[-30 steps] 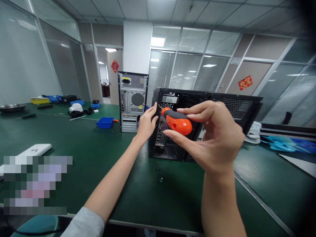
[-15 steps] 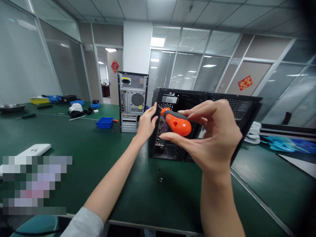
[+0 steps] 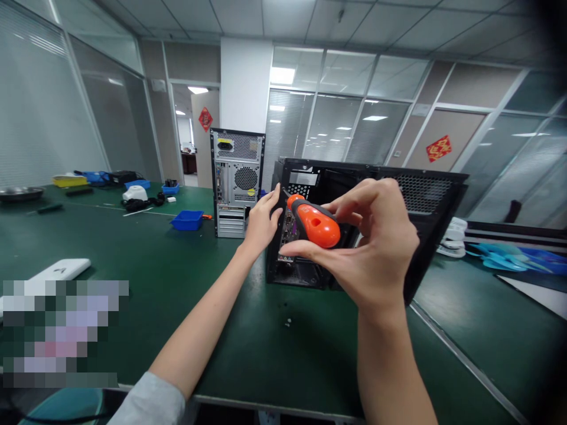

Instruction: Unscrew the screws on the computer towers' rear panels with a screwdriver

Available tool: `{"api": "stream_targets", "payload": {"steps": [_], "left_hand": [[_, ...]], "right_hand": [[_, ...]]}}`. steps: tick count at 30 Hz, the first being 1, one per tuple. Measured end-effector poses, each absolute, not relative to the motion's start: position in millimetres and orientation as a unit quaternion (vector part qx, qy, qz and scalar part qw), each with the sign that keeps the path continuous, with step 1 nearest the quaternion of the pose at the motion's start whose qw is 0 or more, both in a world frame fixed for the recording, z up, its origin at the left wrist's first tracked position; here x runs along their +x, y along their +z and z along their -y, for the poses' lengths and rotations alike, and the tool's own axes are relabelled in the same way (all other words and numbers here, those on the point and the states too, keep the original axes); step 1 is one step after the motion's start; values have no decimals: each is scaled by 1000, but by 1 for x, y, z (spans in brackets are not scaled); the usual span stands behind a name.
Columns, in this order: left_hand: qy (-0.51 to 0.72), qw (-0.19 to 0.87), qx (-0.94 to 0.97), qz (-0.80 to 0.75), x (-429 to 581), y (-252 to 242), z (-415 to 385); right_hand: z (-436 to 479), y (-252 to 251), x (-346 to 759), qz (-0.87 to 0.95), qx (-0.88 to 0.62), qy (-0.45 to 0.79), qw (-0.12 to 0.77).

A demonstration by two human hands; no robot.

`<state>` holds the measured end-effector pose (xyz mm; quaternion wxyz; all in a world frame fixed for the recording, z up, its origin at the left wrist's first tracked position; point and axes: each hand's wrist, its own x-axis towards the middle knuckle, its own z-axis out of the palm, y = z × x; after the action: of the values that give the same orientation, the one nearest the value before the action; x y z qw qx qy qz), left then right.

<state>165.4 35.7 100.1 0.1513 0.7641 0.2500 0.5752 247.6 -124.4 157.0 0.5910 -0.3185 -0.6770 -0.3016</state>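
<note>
An orange and black screwdriver [image 3: 321, 225] is in my right hand [image 3: 376, 242], its butt end toward me. Its shaft points away at the left edge of an open black computer case [image 3: 301, 277]; whether the tip touches a screw is hidden. My left hand [image 3: 262, 221] lies against that same edge of the case, fingers stretched out and pointing up, holding nothing. Inside the case, ports on a circuit board [image 3: 287, 236] show left of the screwdriver handle. Most of the case's inside is behind my right hand.
A second computer tower [image 3: 239, 183] stands upright behind my left hand, its back facing me. Left of it lies a blue tray [image 3: 187, 220]. A white device [image 3: 66, 268] is at the near left. Blue plastic bags [image 3: 509, 258] lie at the right. Small bits [image 3: 288, 322] lie before the case.
My right hand has shifted slightly left, and the screwdriver handle has turned and dipped a little. My left hand stays at the case edge.
</note>
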Motion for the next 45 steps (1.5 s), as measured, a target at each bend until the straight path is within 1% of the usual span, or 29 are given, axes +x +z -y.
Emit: {"api": "stream_targets", "payload": {"steps": [8,12,15,24,30,37,45], "left_hand": [[576,147,764,-251,168,99,-40],[570,123,773,-251,166,102,-35],[565,125,773,-260,164,104,-32],[562,140,773,-259,163,107,-25],[565,165,768,-253,167,99,-40],[574,155,767,-241,171,93,-50],[574,156,769,-234,172,93,-51]], "right_hand": [[122,156,248,679,-298,-301,600],[125,159,246,682,-321,-335,565],[126,159,244,669,-350,-357,550],[123,157,243,663,-352,-353,558],[121,156,242,651,-340,-355,579],[116,153,245,637,-351,-364,583],[113,151,245,611,-368,-415,564]]}}
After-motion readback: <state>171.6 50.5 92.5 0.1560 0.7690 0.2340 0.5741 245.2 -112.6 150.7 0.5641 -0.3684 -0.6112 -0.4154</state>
